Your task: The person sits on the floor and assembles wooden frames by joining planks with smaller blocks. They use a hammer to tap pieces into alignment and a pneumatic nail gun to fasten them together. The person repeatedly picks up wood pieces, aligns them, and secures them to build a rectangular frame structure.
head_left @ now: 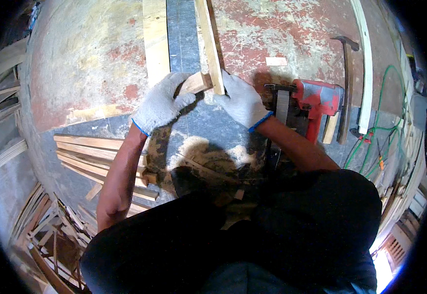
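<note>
Both of my hands wear white knit gloves with blue cuffs. My left hand is closed round a short wooden block, with its thumb beneath. The block's right end meets the near end of a long wooden strip that runs away from me, standing on edge. My right hand grips that strip near its end from the right; some of its fingers are hidden behind the wood. Beside my right forearm lies a red and grey nail gun with a dark magazine.
A wide pale board lies ahead to the left. At left are several stacked wooden strips. On the right lie a hammer, a long white strip and a green hose. Sawdust covers the floor before me.
</note>
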`<state>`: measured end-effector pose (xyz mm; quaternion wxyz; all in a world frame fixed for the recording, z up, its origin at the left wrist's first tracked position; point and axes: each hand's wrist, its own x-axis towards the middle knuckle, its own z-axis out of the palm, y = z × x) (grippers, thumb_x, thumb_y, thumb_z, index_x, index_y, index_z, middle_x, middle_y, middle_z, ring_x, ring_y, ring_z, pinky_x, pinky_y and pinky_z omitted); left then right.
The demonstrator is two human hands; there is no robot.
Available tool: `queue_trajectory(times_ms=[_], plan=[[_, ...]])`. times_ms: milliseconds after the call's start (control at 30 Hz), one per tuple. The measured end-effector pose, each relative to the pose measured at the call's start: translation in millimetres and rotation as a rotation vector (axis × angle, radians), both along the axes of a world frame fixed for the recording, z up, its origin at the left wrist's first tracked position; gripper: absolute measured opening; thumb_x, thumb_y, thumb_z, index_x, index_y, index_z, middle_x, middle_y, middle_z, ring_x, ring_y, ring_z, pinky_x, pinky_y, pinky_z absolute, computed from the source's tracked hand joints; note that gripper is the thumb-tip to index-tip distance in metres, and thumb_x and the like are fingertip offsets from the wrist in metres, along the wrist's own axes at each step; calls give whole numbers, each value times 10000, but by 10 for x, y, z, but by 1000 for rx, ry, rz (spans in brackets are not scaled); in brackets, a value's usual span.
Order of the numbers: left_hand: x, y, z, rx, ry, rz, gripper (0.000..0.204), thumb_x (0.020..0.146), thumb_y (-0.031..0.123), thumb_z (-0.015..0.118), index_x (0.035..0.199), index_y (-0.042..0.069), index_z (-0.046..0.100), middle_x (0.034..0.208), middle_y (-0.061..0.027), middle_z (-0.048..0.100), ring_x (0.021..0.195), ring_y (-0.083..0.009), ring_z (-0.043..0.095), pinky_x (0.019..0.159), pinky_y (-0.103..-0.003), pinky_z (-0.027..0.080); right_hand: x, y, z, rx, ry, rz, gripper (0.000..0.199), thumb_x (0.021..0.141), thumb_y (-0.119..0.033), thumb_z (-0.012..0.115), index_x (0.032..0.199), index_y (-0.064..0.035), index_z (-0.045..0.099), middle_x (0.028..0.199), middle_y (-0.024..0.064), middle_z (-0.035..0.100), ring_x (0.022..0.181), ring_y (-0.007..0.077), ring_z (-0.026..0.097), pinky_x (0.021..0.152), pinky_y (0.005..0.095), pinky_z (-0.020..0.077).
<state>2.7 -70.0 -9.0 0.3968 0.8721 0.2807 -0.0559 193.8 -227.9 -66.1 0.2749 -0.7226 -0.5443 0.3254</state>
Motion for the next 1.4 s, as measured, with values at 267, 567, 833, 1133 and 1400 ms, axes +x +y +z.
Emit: queue_trajectory(times_ms=[267,567,833,1133,1400], plan=[[9,-216,-24,336,47,-135,563,885,272,720,1389,90,547,1157,-178,618,1086,-402,591,936,-501,483,-186,143,95,6,-345,40,442,882,-296,723,1151,-22,505,960,194,691,914,349,717,747,457,593],[11,-270,-111,399,-35,-106,589,859,408,738,1318,75,580,1078,-176,620,1006,-388,602,870,-491,480,-270,190,-125,92,-609,39,168,938,-192,613,1040,-90,528,808,103,712,747,228,758,583,356,609],[66,-181,-144,498,47,-102,660,818,596,732,1218,77,645,1019,-167,641,945,-377,629,840,-478,493,-293,153,-109,216,-680,23,157,924,-200,608,1032,-111,536,777,80,698,691,210,738,556,336,590],[118,-242,-261,509,-25,-58,583,840,570,715,1180,100,663,1015,-160,661,940,-378,650,814,-469,507,-325,161,-107,178,-746,-35,121,900,-170,607,993,-131,539,737,49,674,663,203,728,536,342,580],[144,-247,-282,551,20,-98,627,860,581,682,1278,118,615,1020,-140,658,934,-365,641,830,-462,494,-339,150,-106,175,-776,-41,123,908,-205,609,990,-151,535,763,38,665,679,165,724,523,328,570]])
